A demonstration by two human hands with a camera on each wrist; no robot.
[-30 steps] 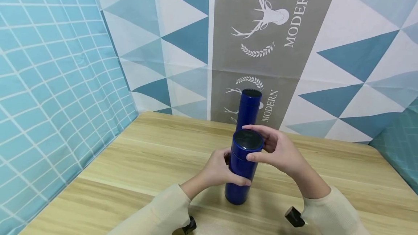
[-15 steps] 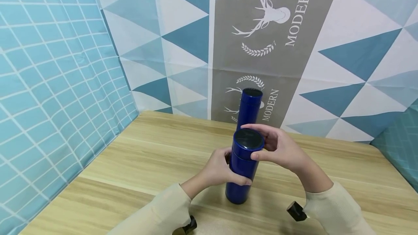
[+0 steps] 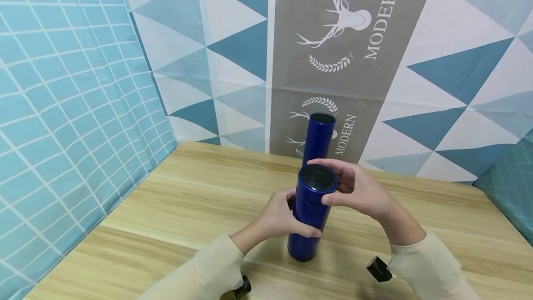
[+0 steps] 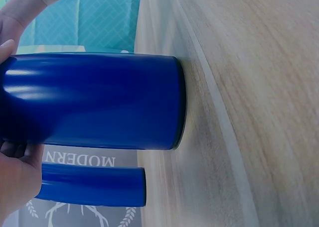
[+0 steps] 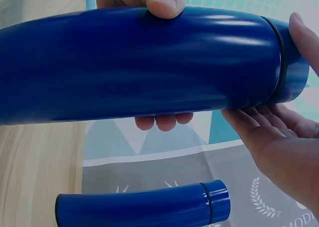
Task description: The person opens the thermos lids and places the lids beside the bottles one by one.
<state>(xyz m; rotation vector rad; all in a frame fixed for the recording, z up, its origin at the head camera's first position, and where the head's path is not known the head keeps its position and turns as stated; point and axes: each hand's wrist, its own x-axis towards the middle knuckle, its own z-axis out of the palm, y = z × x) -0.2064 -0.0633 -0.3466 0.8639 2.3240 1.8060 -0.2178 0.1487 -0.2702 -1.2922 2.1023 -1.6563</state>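
Note:
A large blue thermos flask (image 3: 313, 214) stands upright near the middle of the wooden table, its black-topped lid (image 3: 318, 178) on. My left hand (image 3: 275, 216) grips its body from the left, thumb across the near side. Higher up, my right hand (image 3: 360, 193) holds the lid from the right, thumb in front and fingers behind. A dark seam (image 5: 282, 57) between lid and body shows in the right wrist view. From the left wrist view, I cannot tell whether the base (image 4: 180, 102) touches the table.
Behind the large flask stands a slimmer blue thermos (image 3: 318, 140), its lower part hidden in the head view. The wooden table (image 3: 200, 193) meets a patterned backdrop (image 3: 233, 59) at the back and a blue tiled sheet (image 3: 62, 105) on the left.
My right thumb has shifted slightly to the right along the lid. The left hand keeps its grip, and the flask stays in place. The head view has moved very slightly.

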